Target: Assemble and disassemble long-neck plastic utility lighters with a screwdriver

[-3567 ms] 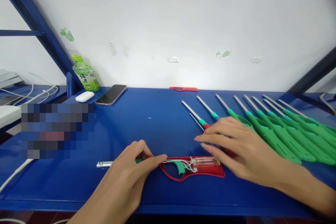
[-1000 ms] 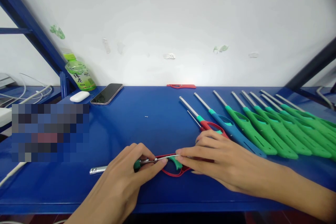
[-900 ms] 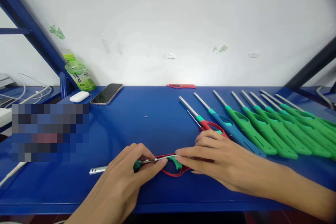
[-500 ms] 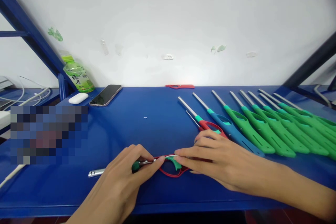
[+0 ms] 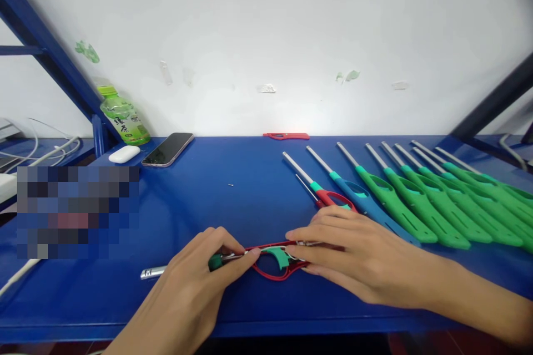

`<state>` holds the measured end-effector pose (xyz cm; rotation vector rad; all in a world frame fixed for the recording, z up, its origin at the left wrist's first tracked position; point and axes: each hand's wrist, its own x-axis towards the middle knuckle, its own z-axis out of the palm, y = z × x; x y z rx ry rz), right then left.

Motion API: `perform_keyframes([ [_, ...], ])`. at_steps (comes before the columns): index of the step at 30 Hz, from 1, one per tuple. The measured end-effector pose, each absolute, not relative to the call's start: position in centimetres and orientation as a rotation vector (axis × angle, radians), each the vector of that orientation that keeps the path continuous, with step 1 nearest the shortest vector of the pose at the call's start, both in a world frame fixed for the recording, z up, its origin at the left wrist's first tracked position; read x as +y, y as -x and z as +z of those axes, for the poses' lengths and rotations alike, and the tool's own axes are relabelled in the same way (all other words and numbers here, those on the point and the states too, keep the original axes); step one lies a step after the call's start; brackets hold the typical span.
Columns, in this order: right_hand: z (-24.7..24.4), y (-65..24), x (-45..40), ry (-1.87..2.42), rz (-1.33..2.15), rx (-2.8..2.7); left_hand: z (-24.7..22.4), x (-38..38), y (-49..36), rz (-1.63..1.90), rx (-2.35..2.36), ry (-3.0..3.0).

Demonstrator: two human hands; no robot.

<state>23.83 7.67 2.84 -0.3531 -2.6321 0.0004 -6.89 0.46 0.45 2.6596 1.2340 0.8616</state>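
Rightward, compared with 0.5 s ago, the right hand point(image 5: 350, 252) has been drawn slightly, and more of the green trigger point(image 5: 280, 258) has been exposed. On the blue surface point(image 5: 187, 205), lighters point(image 5: 433, 205) are laid in a row toward the right edge; those nearest the right hand could be knocked askew by a careless swing of it. Near the front edge, the red shell point(image 5: 275, 278) is steadied by 2 hands: its front end is pinched between thumb and fingers of the left hand point(image 5: 197, 266), while its handle is covered by the right, whose grip beneath cannot be told. With pressure eased unevenly, the metal tube point(image 5: 152, 272) could be tipped out of line. By a tug on the white wire point(image 5: 296, 258), the trigger could be unseated. Toward the back edge, the tiny metal piece point(image 5: 230, 184) could be lost if brushed.
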Motion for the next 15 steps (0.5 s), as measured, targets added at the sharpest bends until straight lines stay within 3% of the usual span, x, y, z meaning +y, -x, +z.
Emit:
perform_keyframes([
  [15, 3.38, -23.97, 7.61, 0.427, 0.078, -2.635, -0.24, 0.74, 7.01, 0.933, 1.241, -2.654],
])
